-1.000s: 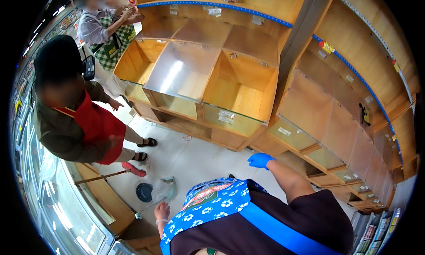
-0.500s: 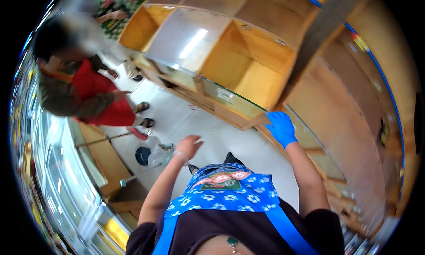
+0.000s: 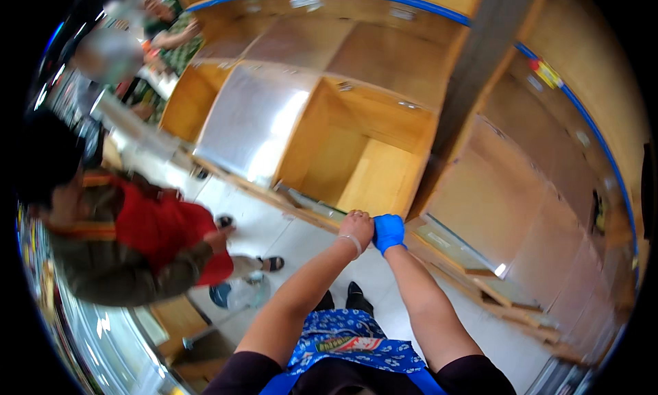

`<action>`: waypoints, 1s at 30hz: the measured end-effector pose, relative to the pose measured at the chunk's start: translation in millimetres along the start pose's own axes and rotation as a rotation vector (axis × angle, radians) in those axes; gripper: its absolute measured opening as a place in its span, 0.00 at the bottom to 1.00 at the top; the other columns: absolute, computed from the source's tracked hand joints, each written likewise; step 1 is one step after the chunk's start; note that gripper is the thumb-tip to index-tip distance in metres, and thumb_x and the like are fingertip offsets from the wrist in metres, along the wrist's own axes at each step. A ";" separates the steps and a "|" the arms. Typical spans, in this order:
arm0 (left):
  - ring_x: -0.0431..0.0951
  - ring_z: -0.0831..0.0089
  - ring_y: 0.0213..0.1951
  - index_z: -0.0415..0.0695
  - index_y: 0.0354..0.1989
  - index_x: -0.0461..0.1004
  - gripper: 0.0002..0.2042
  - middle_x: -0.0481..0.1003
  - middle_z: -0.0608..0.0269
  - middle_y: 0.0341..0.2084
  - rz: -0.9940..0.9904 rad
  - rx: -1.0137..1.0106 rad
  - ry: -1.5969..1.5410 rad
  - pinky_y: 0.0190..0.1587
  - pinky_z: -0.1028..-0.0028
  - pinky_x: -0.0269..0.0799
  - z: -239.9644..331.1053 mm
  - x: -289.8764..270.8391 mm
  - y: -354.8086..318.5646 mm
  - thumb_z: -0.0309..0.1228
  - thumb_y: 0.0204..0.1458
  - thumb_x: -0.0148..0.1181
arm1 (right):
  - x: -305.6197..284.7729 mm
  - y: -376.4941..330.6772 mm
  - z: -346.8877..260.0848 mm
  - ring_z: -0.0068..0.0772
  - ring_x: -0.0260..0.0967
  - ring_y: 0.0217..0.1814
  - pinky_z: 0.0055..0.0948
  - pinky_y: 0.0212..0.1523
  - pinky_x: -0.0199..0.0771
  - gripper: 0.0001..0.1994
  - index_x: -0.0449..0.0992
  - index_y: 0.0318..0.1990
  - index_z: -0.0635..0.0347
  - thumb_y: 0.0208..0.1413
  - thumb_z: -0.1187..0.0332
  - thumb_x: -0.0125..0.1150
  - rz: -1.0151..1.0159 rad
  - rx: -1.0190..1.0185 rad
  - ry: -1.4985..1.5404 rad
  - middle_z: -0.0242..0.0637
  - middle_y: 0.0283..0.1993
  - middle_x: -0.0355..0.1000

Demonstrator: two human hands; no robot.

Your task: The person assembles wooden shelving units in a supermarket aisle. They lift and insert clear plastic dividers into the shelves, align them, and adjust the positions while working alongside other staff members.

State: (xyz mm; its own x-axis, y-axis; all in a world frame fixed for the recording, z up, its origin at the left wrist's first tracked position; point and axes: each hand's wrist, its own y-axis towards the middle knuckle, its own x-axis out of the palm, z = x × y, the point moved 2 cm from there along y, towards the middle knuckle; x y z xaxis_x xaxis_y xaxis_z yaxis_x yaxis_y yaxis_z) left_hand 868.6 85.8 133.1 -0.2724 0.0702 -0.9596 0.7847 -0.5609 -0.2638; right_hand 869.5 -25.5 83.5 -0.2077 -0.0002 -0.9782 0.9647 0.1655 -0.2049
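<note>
The left hand [image 3: 356, 230] and gloved right hand [image 3: 388, 232] were side by side at the open bin's [image 3: 384, 175] front edge; whether they grasped it, I could not tell. The bin stood ahead, right of a lidded one [image 3: 250, 121].

You have open room down into the lidless bin [image 3: 327, 158] at upper centre; a clear lid [image 3: 248, 121] blocks its upper-left neighbour.

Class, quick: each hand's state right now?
Left hand: bare; open or closed, cannot be told.
Right hand: blue-gloved, looks closed; any hold hidden.
</note>
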 end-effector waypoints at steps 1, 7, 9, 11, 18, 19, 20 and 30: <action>0.74 0.61 0.50 0.44 0.40 0.76 0.12 0.76 0.56 0.46 -0.004 0.013 0.018 0.54 0.65 0.67 -5.6 0.6 3.4 0.35 0.51 0.54 | -5.5 -2.5 -7.2 0.43 0.76 0.32 0.40 0.36 0.72 0.06 0.81 0.24 0.51 0.46 0.65 0.59 0.006 0.027 0.026 0.41 0.28 0.77; 0.80 0.62 0.39 0.50 0.36 0.79 0.09 0.80 0.57 0.34 -0.124 0.077 0.018 0.40 0.65 0.75 -15.5 9.6 28.2 0.35 0.53 0.53 | 5.3 -9.2 -9.0 0.44 0.75 0.29 0.40 0.37 0.68 0.06 0.80 0.21 0.52 0.42 0.65 0.60 0.190 0.178 0.076 0.43 0.25 0.76; 0.80 0.61 0.38 0.50 0.35 0.79 0.09 0.80 0.59 0.33 -0.078 0.054 0.023 0.39 0.65 0.75 -16.6 15.7 24.9 0.35 0.53 0.53 | -0.1 -16.0 -14.6 0.44 0.74 0.27 0.39 0.39 0.67 0.06 0.80 0.21 0.52 0.42 0.64 0.60 0.192 0.187 0.098 0.43 0.25 0.76; 0.80 0.61 0.38 0.50 0.35 0.80 0.09 0.80 0.59 0.33 -0.096 0.070 0.071 0.39 0.65 0.76 -17.7 18.3 27.2 0.35 0.53 0.53 | -0.4 -14.2 -14.2 0.44 0.74 0.27 0.39 0.39 0.67 0.07 0.80 0.21 0.53 0.42 0.64 0.59 0.198 0.218 0.074 0.43 0.25 0.76; 0.80 0.60 0.40 0.52 0.38 0.79 0.09 0.79 0.57 0.36 -0.057 0.042 0.113 0.39 0.64 0.76 -21.2 23.4 31.2 0.36 0.53 0.54 | 7.2 -10.8 -17.8 0.47 0.74 0.33 0.41 0.38 0.70 0.08 0.81 0.23 0.57 0.44 0.65 0.58 0.296 0.288 0.133 0.44 0.28 0.77; 0.80 0.60 0.40 0.52 0.38 0.79 0.09 0.79 0.57 0.36 -0.053 0.041 0.129 0.39 0.64 0.76 -23.5 24.3 28.5 0.36 0.53 0.54 | 3.5 -12.5 -21.5 0.48 0.74 0.33 0.42 0.38 0.71 0.08 0.81 0.24 0.58 0.44 0.65 0.58 0.305 0.310 0.155 0.44 0.29 0.77; 0.80 0.60 0.40 0.52 0.38 0.80 0.09 0.79 0.57 0.37 -0.049 0.041 0.138 0.39 0.64 0.76 -24.2 24.2 26.8 0.36 0.53 0.54 | 1.4 -14.1 -23.6 0.48 0.74 0.34 0.41 0.38 0.72 0.08 0.81 0.24 0.58 0.44 0.65 0.58 0.311 0.339 0.188 0.45 0.29 0.77; 0.80 0.59 0.40 0.50 0.37 0.80 0.10 0.80 0.57 0.36 -0.162 0.060 0.149 0.41 0.64 0.76 -18.6 17.7 -20.8 0.36 0.53 0.54 | 16.0 -40.3 -44.6 0.45 0.76 0.32 0.41 0.35 0.72 0.08 0.82 0.25 0.55 0.45 0.64 0.58 0.217 0.237 0.172 0.42 0.30 0.78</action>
State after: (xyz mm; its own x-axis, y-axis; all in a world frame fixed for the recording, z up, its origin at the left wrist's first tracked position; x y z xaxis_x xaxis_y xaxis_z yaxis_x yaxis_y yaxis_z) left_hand 857.9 114.0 119.7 -0.3034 0.2824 -0.9101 0.7017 -0.5799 -0.4139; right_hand 820.1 11.8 77.6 0.0014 0.1790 -0.9839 0.9959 -0.0895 -0.0149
